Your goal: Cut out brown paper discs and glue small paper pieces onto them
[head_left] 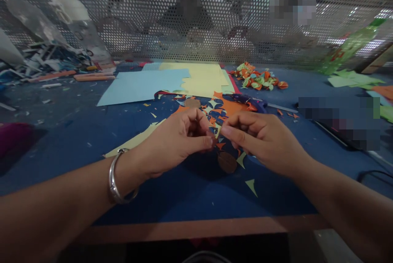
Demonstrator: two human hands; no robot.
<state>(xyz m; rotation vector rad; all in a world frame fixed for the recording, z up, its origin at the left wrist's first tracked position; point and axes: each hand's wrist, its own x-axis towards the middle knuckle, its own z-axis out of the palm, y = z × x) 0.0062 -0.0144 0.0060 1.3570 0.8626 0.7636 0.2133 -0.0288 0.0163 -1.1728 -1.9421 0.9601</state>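
Between the fingertips of my right hand (260,138) is a small strip of pale yellow paper (217,132), pinched by thumb and forefinger. My left hand (181,138) is closed right beside it, fingers curled toward the thumb; whatever its fingertips hold is hidden. Below the hands lies a brown round disc (227,162), and a second brown disc (192,103) shows behind them. Orange and pale green paper offcuts (215,109) are scattered around. Scissors with dark purple handles (251,101) rest behind my right hand.
Blue paper (138,85) and yellow paper (204,76) lie at the back. A heap of curled orange and green pieces (258,76) sits right of them. A clear bottle (89,33) stands left, a green bottle (350,48) right. A perforated metal screen (138,13) closes the back.
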